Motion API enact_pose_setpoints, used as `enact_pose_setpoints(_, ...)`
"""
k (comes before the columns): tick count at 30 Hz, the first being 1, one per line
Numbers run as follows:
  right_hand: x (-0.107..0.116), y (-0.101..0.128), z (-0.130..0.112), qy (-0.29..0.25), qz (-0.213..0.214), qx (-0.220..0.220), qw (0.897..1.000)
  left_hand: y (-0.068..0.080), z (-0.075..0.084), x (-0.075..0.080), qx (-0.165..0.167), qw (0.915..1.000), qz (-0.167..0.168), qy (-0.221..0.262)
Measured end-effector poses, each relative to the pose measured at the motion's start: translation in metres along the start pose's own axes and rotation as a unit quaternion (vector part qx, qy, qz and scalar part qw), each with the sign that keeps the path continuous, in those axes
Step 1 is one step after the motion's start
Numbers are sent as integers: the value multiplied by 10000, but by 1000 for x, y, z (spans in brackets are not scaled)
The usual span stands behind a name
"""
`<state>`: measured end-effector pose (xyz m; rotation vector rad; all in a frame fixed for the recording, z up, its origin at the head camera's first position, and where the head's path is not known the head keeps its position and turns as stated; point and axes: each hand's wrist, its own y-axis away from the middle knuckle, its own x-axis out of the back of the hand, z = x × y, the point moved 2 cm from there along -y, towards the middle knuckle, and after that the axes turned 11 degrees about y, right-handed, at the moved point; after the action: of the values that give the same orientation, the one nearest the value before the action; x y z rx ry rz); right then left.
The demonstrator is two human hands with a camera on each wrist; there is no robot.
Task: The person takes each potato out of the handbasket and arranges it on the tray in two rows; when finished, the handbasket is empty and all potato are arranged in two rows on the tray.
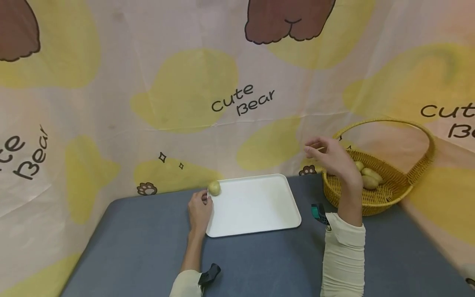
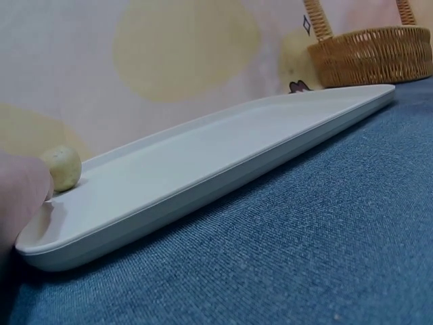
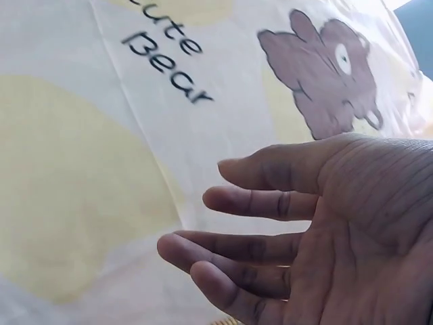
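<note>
The left hand (image 1: 199,208) is at the left rim of the white tray (image 1: 256,206), its fingers curled over that edge with the thumb on the inner side, so they hold the rim. Just beyond these fingers, in the tray's far left corner, lies a single round potato (image 1: 214,188); whether they touch it cannot be told. The tray stretches away to their right across the dark blue table (image 1: 144,243). The right hand (image 1: 334,160) is raised well apart from the left, its fingers loosely bent and spread, with a clear gap between thumb and fingertips and nothing held. To the right of these fingers, and lower, stands a yellow wicker basket (image 1: 398,196) with a tall arched handle, several potatoes (image 1: 372,175) lying inside it. Behind both sets of fingers hangs a pale cloth (image 1: 178,95) with yellow patches, brown bear drawings and the words "Cute Bear".
</note>
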<state>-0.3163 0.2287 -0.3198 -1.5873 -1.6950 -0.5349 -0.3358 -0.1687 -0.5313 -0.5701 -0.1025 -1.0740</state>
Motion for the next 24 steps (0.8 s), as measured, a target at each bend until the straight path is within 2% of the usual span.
enact_pose_setpoints(5, 14, 11, 23, 171, 411, -373, 9983, 0, 0, 0, -48, 10000, -57, 38)
enact_pose_setpoints(10, 17, 9, 49, 304, 608, -740, 9949, 0, 0, 1, -53, 9999, -106, 60)
enact_pose_setpoints(18, 11, -4, 90, 717, 385, -1170, 9898, 1, 1, 0, -80, 9999, -67, 45)
enact_pose_setpoints(24, -9, -21, 124, 874, -273, -1558, 9835, 2, 0, 1, -58, 10000, -47, 26)
